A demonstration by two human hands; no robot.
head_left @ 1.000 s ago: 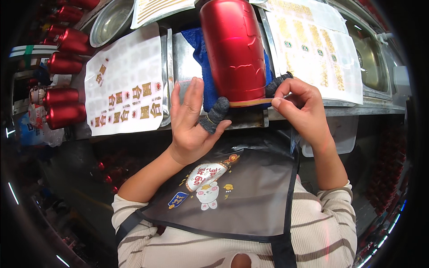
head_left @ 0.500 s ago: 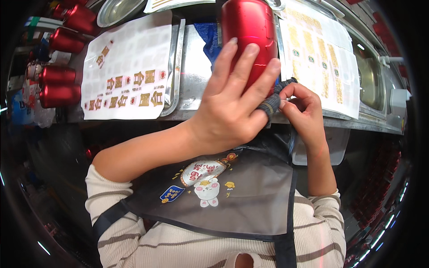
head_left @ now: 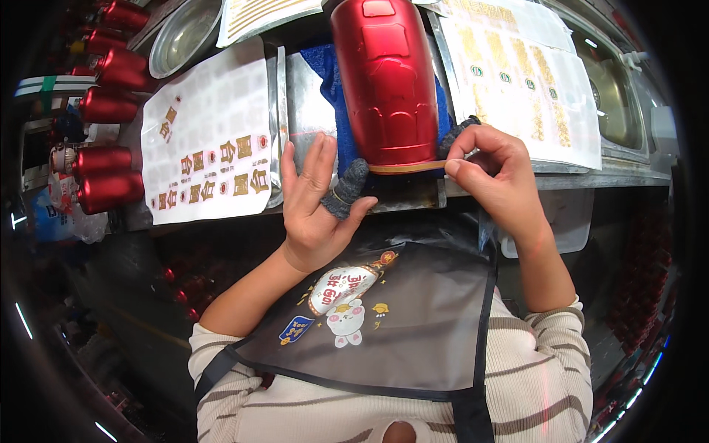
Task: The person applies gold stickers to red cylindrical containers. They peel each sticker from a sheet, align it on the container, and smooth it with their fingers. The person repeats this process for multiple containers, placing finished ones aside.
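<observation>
A glossy red bottle (head_left: 395,88) with raised panels lies on a blue cloth (head_left: 325,63), its base end toward me. Along the rim of that end runs a thin gold strip (head_left: 405,168). My right hand (head_left: 498,181) pinches the strip's right end between thumb and fingertip; a dark grey finger cover (head_left: 461,129) shows on one of its fingers. To the left of the base, my left hand (head_left: 314,210) is open with fingers spread and holds nothing. Its index finger, in a grey knitted cover (head_left: 347,188), is close to the bottle's lower left edge; contact is unclear.
White sheets with gold and red decals (head_left: 210,148) lie at left, and a sheet with gold and green decals (head_left: 517,81) at right. More red bottles (head_left: 107,192) stand far left. A metal bowl (head_left: 185,37) is behind; a sink (head_left: 617,103) is at right.
My left hand has come off the bottle, moved down and left, and opened. The bottle now lies in fuller view with the gold strip showing. My right hand keeps its pinch near the base.
</observation>
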